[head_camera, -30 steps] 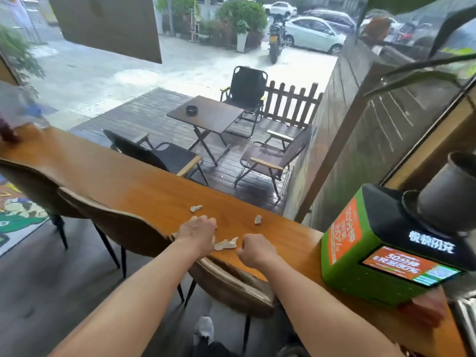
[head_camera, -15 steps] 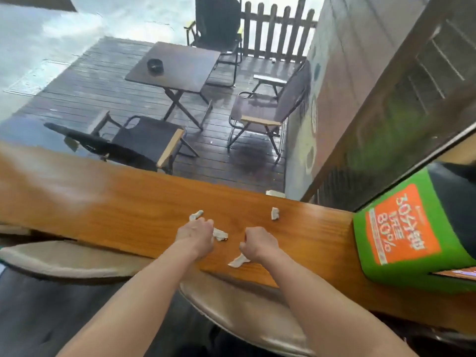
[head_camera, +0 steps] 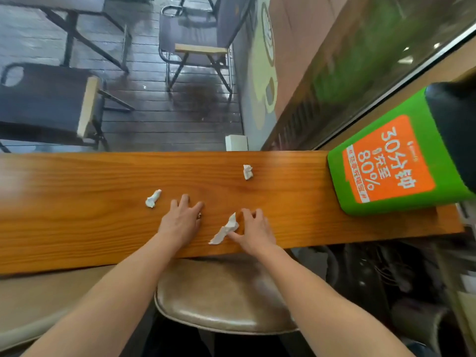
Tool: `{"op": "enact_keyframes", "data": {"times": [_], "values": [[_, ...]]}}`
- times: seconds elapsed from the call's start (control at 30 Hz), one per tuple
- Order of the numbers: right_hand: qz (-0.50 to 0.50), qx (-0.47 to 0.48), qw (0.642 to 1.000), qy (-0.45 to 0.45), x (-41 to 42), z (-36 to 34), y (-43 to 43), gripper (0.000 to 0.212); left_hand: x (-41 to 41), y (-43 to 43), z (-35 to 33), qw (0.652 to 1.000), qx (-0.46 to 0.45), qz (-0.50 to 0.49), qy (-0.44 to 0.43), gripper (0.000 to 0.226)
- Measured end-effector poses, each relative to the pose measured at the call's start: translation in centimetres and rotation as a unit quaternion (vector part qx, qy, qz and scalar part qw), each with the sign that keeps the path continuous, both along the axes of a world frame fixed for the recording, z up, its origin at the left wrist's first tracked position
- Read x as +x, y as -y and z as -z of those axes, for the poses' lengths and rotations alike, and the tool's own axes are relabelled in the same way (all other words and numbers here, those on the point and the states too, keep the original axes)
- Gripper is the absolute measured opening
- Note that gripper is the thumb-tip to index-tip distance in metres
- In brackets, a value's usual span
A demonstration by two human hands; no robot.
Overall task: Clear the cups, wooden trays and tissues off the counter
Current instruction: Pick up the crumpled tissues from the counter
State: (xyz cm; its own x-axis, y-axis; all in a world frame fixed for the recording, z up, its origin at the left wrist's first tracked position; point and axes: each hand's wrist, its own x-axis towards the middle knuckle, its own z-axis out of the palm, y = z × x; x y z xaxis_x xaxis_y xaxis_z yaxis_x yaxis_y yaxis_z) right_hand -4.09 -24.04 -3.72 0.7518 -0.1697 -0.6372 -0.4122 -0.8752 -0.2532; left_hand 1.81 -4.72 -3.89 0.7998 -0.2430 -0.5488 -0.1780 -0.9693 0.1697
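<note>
Both hands rested on the wooden counter (head_camera: 77, 202). The left hand (head_camera: 180, 222) lay flat, fingers spread. The right hand (head_camera: 253, 231) pinched a crumpled tissue (head_camera: 225, 229) at its 9 o'clock. Two loose tissues lay apart: one (head_camera: 153, 198) at 10 o'clock of the left hand, another (head_camera: 247, 172) at 12 o'clock of the right. A green charging kiosk (head_camera: 386, 161) stood at 3 o'clock.

Both hands rest on the wooden table (head_camera: 77, 202). The right hand (head_camera: 253, 231) pinches a crumpled tissue (head_camera: 225, 229); another wad (head_camera: 153, 198) lies just left of the spread left hand (head_camera: 181, 222), a third (head_camera: 247, 171) beyond.
</note>
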Motion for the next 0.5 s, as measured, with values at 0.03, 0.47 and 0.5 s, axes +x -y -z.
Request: {"op": "enact_keyframes", "data": {"times": [0.03, 0.47, 0.5], "values": [[-0.007, -0.007, 1.000, 0.008, -0.2, 0.4, -0.5, 0.072, -0.1, -0.1, 0.4, 1.000, 0.002, -0.001, 0.005, 0.045], [-0.080, 0.030, 0.993, 0.086, -1.5, 1.9, -3.9, 0.029, -1.0, -2.9, 2.4, 0.998, -0.067, 0.020, 0.007, 0.019], [-0.082, 0.038, 0.992, 0.084, -1.2, 1.8, -3.8, 0.027, -0.9, -3.1, 2.3, 0.997, -0.068, 0.023, 0.002, 0.017]]}}
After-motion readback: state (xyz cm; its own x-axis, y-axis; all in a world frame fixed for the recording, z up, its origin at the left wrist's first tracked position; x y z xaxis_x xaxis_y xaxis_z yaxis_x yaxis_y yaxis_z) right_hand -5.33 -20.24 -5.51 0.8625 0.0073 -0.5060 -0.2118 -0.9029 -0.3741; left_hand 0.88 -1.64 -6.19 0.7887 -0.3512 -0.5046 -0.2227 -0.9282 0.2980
